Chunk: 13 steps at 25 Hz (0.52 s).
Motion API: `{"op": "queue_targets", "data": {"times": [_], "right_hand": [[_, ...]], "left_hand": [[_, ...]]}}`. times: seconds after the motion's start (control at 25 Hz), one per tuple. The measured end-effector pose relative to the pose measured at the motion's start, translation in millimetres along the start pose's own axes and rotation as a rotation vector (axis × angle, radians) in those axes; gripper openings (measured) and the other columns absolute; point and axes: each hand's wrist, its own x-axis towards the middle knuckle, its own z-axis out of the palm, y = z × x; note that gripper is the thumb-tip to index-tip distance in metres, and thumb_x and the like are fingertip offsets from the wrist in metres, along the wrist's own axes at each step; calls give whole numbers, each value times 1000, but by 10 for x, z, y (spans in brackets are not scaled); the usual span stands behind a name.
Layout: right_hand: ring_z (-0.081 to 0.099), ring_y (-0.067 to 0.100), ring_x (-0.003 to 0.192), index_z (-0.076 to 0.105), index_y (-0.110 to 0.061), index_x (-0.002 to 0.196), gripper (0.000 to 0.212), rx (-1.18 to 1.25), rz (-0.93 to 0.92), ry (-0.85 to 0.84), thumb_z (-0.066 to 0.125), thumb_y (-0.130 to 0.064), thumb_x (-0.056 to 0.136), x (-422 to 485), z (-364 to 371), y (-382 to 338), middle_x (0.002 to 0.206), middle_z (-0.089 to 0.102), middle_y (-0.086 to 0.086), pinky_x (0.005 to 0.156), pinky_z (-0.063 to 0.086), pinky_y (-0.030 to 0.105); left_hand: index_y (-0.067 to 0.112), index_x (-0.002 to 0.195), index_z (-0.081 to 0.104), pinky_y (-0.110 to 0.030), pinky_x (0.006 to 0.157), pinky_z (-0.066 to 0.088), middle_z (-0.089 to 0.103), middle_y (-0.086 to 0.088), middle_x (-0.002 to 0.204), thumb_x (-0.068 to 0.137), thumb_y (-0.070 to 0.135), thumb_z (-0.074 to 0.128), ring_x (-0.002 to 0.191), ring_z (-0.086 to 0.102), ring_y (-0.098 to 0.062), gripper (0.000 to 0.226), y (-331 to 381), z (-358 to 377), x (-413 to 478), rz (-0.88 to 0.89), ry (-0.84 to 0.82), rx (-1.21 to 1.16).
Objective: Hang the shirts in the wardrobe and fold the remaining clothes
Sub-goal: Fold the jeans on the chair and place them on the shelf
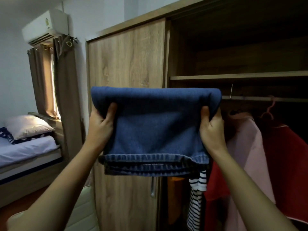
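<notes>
A folded pair of blue jeans (pixel 155 129) is held up in front of the wooden wardrobe (pixel 126 57). My left hand (pixel 101 125) grips its left side, thumb on top. My right hand (pixel 211 127) grips its right side the same way. The jeans' hems (pixel 150 164) face me. On the right, the wardrobe stands open, with a bare shelf (pixel 236 77) above a hanging rail (pixel 266 98). On the rail hang a pink shirt (pixel 246 147), a red shirt (pixel 290 157) and a striped garment (pixel 196 197).
The closed sliding door takes up the wardrobe's left half. A bed (pixel 25 150) with a pillow (pixel 28 125) lies at the far left under a curtained window (pixel 55 80) and an air conditioner (pixel 45 25). A pale chair back (pixel 80 212) is low in front of me.
</notes>
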Motion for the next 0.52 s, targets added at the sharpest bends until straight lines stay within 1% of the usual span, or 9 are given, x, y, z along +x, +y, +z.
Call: {"op": "queue_targets", "data": {"times": [0.08, 0.12, 0.16, 0.24, 0.28, 0.32, 0.4, 0.44, 0.52], "right_hand": [[56, -9, 68, 42, -22, 116, 25, -6, 37, -9, 42, -35, 94, 27, -23, -19, 83, 56, -18, 60, 39, 0], [57, -6, 72, 39, -23, 115, 30, 21, 93, -28, 45, -40, 91, 37, -60, -22, 84, 56, -18, 59, 40, 2], [57, -4, 80, 38, -23, 117, 42, 66, 166, -77, 51, -47, 85, 29, -102, -14, 90, 57, -17, 61, 41, 2], [57, -5, 94, 39, -26, 123, 74, 170, 316, -230, 69, -59, 65, -118, -153, 76, 106, 55, -20, 73, 45, 6], [59, -5, 96, 45, -28, 120, 80, 194, 376, -302, 78, -61, 55, -271, -144, 129, 111, 58, -20, 79, 47, 11], [62, -1, 97, 53, -30, 112, 73, 206, 419, -330, 83, -54, 51, -429, -111, 204, 110, 63, -17, 83, 50, 18], [66, 6, 97, 61, -31, 99, 49, 239, 438, -226, 86, -37, 57, -637, -54, 273, 101, 70, -11, 82, 54, 28], [67, 8, 96, 62, -30, 97, 43, 244, 417, -171, 84, -33, 59, -662, -55, 290, 99, 71, -10, 81, 54, 28], [66, 4, 95, 62, -28, 101, 44, 210, 332, -154, 82, -31, 61, -570, -105, 220, 100, 71, -9, 81, 54, 25]], "left_hand": [[30, 101, 49, -15, 77, 47, 59, 11, 94, 96, 26, 51, 85, 60, 5, 7, -46, 6, 12, 28, 51, -21], [30, 100, 50, -15, 76, 47, 59, 10, 93, 96, 26, 51, 84, 60, 5, 6, -60, 18, 41, 32, 64, -27], [31, 99, 51, -13, 74, 47, 59, 10, 93, 96, 26, 51, 83, 60, 5, 5, -68, 21, 43, 32, 64, -37], [33, 98, 50, -11, 72, 48, 59, 9, 94, 96, 26, 50, 84, 60, 4, 7, -94, 29, 38, -2, 49, -83], [33, 98, 50, -11, 72, 48, 59, 9, 95, 96, 27, 50, 84, 60, 4, 7, -128, 30, 24, -21, 49, -100], [33, 99, 50, -11, 70, 48, 59, 8, 95, 96, 27, 50, 82, 61, 5, 7, -183, 22, 2, -34, 45, -97], [29, 102, 51, -8, 64, 47, 59, 9, 93, 96, 26, 49, 76, 61, 11, 7, -281, 38, -48, -90, 19, -91], [25, 104, 51, -5, 61, 46, 59, 9, 92, 97, 24, 48, 74, 61, 14, 8, -339, 53, -70, -110, 4, -79], [23, 98, 52, -4, 57, 45, 64, 9, 84, 98, 19, 44, 69, 61, 15, 8, -491, 56, -115, -132, -16, -14]]}}
